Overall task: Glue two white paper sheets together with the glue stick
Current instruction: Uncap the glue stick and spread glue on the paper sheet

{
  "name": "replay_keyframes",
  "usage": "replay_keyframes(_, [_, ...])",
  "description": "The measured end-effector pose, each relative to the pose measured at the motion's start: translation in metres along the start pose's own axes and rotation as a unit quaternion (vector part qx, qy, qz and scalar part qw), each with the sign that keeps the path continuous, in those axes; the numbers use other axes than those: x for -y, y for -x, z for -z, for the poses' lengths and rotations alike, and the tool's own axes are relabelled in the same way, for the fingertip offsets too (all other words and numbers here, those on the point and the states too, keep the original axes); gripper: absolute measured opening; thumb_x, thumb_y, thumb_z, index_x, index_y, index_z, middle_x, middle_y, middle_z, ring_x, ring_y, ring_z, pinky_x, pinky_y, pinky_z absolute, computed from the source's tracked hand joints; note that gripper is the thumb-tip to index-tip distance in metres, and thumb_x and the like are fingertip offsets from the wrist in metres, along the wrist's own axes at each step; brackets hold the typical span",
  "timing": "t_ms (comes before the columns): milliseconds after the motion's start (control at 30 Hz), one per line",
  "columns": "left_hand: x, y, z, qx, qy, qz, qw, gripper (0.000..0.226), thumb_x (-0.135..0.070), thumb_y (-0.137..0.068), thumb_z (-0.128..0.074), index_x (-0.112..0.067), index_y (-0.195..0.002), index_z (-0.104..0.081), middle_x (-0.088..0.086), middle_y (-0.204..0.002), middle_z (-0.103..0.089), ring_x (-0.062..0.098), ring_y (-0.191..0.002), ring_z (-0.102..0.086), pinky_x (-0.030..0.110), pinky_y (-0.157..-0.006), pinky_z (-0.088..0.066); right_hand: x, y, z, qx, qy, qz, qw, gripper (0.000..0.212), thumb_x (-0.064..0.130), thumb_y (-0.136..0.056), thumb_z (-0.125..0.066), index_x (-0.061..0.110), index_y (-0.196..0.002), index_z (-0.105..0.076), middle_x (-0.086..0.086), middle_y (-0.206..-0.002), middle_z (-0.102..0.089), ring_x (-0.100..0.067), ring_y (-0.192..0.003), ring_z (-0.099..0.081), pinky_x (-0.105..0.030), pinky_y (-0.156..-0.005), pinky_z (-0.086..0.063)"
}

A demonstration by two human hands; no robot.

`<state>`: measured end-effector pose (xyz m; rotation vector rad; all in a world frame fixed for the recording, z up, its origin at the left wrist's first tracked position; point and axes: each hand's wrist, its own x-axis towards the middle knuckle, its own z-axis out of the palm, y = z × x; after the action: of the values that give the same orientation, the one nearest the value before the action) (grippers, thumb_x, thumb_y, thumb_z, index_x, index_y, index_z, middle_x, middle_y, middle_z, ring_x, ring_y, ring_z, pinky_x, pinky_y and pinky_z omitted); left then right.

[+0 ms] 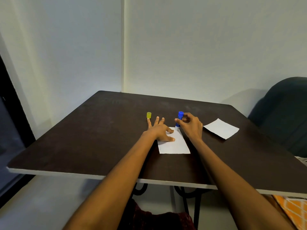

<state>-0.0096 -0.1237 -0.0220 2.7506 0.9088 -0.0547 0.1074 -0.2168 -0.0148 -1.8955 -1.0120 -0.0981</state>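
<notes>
A white paper sheet (176, 144) lies in the middle of the dark table (83, 143). My left hand (159, 130) rests flat on its far left part, fingers spread. My right hand (191, 124) grips a blue glue stick (179, 120), held nearly upright with its lower tip touching the sheet's far right corner. The stick's yellow cap (149, 115) stands on the table just beyond my left fingertips. A second white sheet (221, 128) lies apart to the right.
A dark padded chair (282, 113) stands at the table's right side. White walls meet in a corner behind the table. An orange patterned cloth (294, 211) shows below the table's near right edge.
</notes>
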Motion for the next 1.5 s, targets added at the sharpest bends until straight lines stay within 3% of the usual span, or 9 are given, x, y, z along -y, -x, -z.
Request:
replay_keyframes(300, [-0.005,0.004,-0.001,0.006,0.007,0.034,0.999,0.056,-0.055,-0.084,-0.053,-0.037,-0.136,-0.041,0.013,-0.158,0.002,0.034,-0.144,0.015,0.065,-0.104,0.018,-0.006,0.014,0.008,-0.012,-0.029,-0.005,1.000,0.041,0.039,-0.078,-0.073,0.011,-0.107,-0.065,-0.009,-0.091,-0.073,-0.023,-0.089,-0.065,-0.048,-0.089,-0.051])
replay_keyframes(500, [-0.011,0.006,0.001,0.001,-0.004,0.054,0.999,0.056,-0.053,-0.085,-0.053,-0.035,-0.137,-0.041,0.014,-0.158,0.002,0.034,-0.144,0.013,0.066,-0.104,0.017,-0.010,0.028,0.016,-0.026,-0.056,-0.010,0.998,0.036,0.038,-0.077,-0.074,0.014,-0.103,-0.066,0.003,-0.079,-0.065,-0.017,-0.083,-0.063,-0.048,-0.089,-0.051])
replay_keyframes(667, [-0.014,0.010,0.000,-0.008,-0.012,0.065,0.998,0.056,-0.054,-0.086,-0.051,-0.035,-0.137,-0.040,0.014,-0.158,0.000,0.034,-0.144,0.011,0.066,-0.105,0.015,-0.015,0.039,0.027,-0.025,-0.066,-0.011,0.997,0.037,0.035,-0.078,-0.073,0.011,-0.106,-0.066,-0.009,-0.089,-0.072,-0.024,-0.090,-0.064,-0.042,-0.085,-0.053])
replay_keyframes(800, [-0.016,0.014,-0.001,-0.030,-0.022,0.067,0.997,0.054,-0.054,-0.086,-0.051,-0.034,-0.136,-0.043,0.013,-0.158,-0.003,0.034,-0.145,0.008,0.066,-0.106,0.013,-0.018,0.047,0.035,-0.023,-0.075,-0.010,0.997,0.033,0.033,-0.079,-0.073,0.011,-0.103,-0.066,-0.008,-0.087,-0.072,-0.023,-0.089,-0.064,-0.037,-0.083,-0.052])
replay_keyframes(1100, [-0.022,0.025,-0.005,-0.081,-0.027,0.071,0.994,0.049,-0.053,-0.086,-0.051,-0.033,-0.130,-0.051,0.011,-0.158,-0.010,0.032,-0.145,0.002,0.067,-0.107,0.010,-0.016,0.064,0.049,-0.024,-0.076,-0.026,0.997,0.017,0.031,-0.077,-0.072,0.018,-0.085,-0.062,0.005,-0.067,-0.062,-0.005,-0.063,-0.056,-0.021,-0.063,-0.039])
replay_keyframes(1500, [-0.029,0.031,-0.008,-0.106,-0.033,0.072,0.991,0.043,-0.051,-0.087,-0.052,-0.031,-0.124,-0.056,0.011,-0.155,-0.021,0.033,-0.145,-0.007,0.067,-0.107,0.008,-0.019,0.079,0.064,-0.015,-0.127,-0.039,0.991,0.020,0.028,-0.078,-0.072,0.016,-0.091,-0.064,-0.001,-0.080,-0.068,-0.014,-0.076,-0.062,-0.032,-0.078,-0.051])
